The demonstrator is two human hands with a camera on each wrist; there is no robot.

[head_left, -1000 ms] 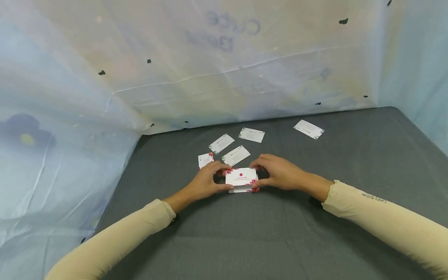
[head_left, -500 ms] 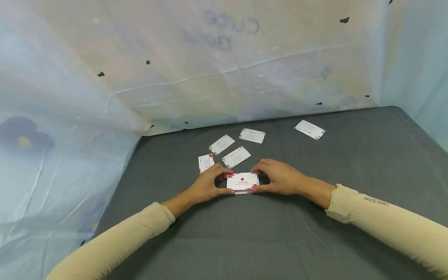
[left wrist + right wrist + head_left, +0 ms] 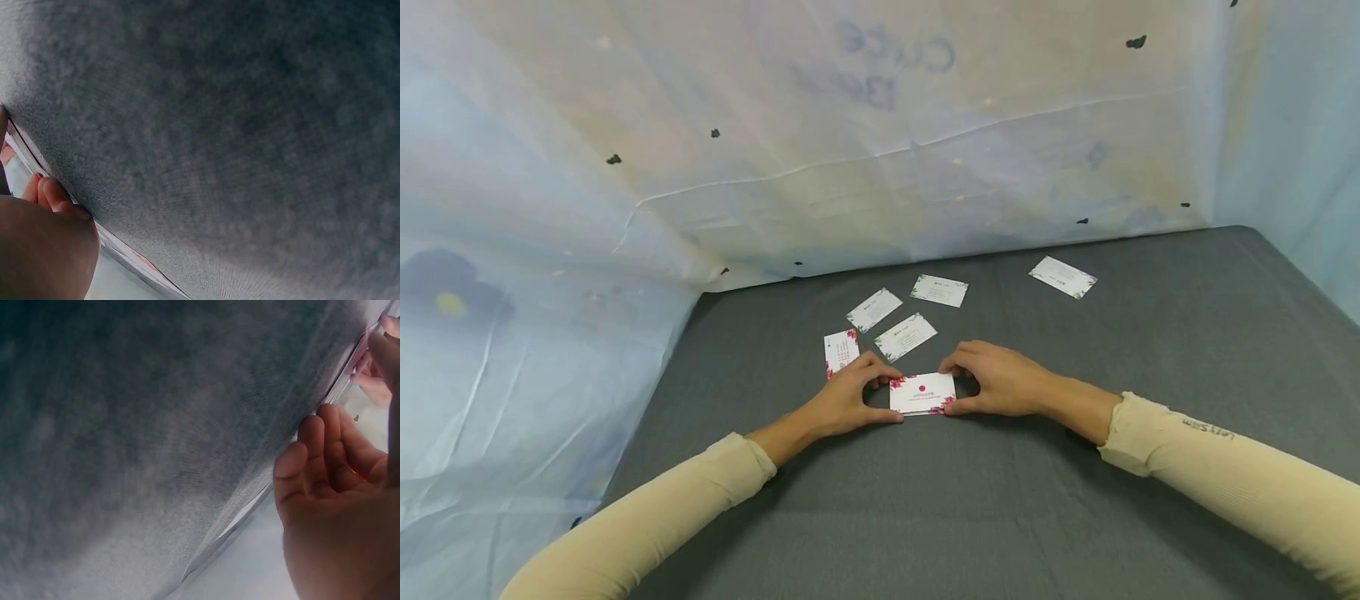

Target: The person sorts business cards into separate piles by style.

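A small stack of white cards with red flowers [image 3: 922, 393] lies flat on the grey mat [image 3: 1045, 508] in the head view. My left hand [image 3: 882, 394] pinches its left end between thumb and fingers. My right hand [image 3: 957, 387] pinches its right end in the same way. In the left wrist view the fingers [image 3: 56, 197] press against a card edge [image 3: 125, 250] at the lower left. The right wrist view has the curled fingers [image 3: 319, 462] beside a card edge [image 3: 244, 519]. Both wrist views are mostly blurred grey mat.
Loose cards lie beyond the hands: a red-flowered card [image 3: 841, 351], three green-cornered cards [image 3: 906, 336] [image 3: 874, 308] [image 3: 939, 289], and another card [image 3: 1063, 277] far right. A pale plastic sheet [image 3: 850, 167] walls the back and left; the mat's right edge [image 3: 1307, 275] meets more sheet.
The cards were offset and raised a little; now they sit squared in one stack, lower on the mat. Both hands have closed in slightly on its ends.
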